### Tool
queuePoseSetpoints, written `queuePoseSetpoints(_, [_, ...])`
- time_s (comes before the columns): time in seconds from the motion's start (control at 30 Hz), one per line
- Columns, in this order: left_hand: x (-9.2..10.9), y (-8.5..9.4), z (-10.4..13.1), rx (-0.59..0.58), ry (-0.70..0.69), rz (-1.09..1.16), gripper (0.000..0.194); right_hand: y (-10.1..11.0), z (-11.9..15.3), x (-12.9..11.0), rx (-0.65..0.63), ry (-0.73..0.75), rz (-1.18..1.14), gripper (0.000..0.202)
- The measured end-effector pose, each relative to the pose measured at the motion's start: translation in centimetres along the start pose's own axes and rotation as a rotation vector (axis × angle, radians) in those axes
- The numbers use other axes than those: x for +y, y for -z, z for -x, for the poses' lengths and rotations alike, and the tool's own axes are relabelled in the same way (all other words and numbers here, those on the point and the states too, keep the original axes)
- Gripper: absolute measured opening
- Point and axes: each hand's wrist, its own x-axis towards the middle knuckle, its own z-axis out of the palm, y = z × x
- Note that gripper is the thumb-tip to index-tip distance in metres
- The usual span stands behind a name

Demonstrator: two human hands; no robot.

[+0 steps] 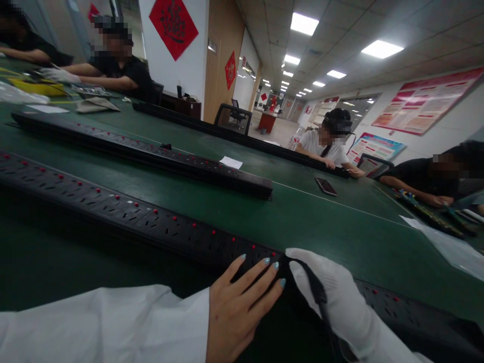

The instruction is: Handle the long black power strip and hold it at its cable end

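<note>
A long black socket strip (pixel 166 222) with red buttons runs diagonally across the green table in front of me. My left hand (pixel 242 307), bare with light blue nails, lies on the strip with its fingers spread. Just right of it is my right hand (pixel 333 292) in a white glove, its thumb and fingers closed around a black cable (pixel 315 287) at the strip. The cable hangs down toward the bottom edge. The glove hides part of the strip, which shows again farther right.
Behind lies a second black strip (pixel 151 151), with another long black bar (pixel 234 138) beyond it. A phone (pixel 326 186), a white paper (pixel 231 162) and a clear plastic bag (pixel 449 247) rest on the green table (pixel 302 222). Several people sit around it.
</note>
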Motion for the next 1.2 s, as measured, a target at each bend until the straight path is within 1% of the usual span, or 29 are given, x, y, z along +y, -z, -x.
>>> queuePoseSetpoints(0.07, [0.0, 0.0, 0.0, -0.010, 0.000, -0.004, 0.062, -1.5, 0.5, -0.1, -0.020, -0.008, 0.003, 0.023])
queuePoseSetpoints(0.13, [0.0, 0.1, 0.0, -0.017, -0.002, -0.007, 0.063, -2.2, 0.9, -0.1, -0.024, -0.011, 0.004, 0.024])
queuePoseSetpoints(0.37, [0.0, 0.2, -0.1, -0.012, 0.000, -0.014, 0.061, -1.9, 0.9, -0.2, -0.013, -0.027, 0.013, 0.025])
queuePoseSetpoints(0.6, [0.1, 0.3, -0.1, -0.010, 0.005, -0.022, 0.061, -2.2, 1.1, 0.0, -0.034, -0.024, 0.015, 0.025])
queuePoseSetpoints(0.7, [0.2, 0.2, -0.2, 0.038, 0.023, -0.027, 0.058, -2.5, 1.6, 0.1, -0.036, -0.023, 0.030, 0.026])
queuePoseSetpoints(0.77, [0.3, 0.1, -0.3, 0.072, 0.027, -0.019, 0.055, -2.6, 2.1, 0.0, 0.004, -0.031, 0.051, 0.028])
queuePoseSetpoints(0.9, [0.2, -0.3, -0.3, 0.084, 0.011, 0.000, 0.053, -2.7, 2.8, -0.3, 0.088, -0.049, 0.067, 0.029])
queuePoseSetpoints(0.97, [0.2, -0.6, -0.3, 0.105, 0.007, 0.001, 0.049, -2.7, 3.0, -0.4, 0.099, -0.051, 0.066, 0.029])
queuePoseSetpoints(1.1, [0.3, -1.1, -0.4, 0.197, 0.027, 0.003, 0.038, -2.8, 3.1, -0.4, 0.105, -0.057, 0.061, 0.030])
queuePoseSetpoints(1.2, [0.3, -1.3, -0.5, 0.218, 0.030, -0.004, 0.033, -3.1, 3.2, -0.2, 0.107, -0.060, 0.055, 0.032])
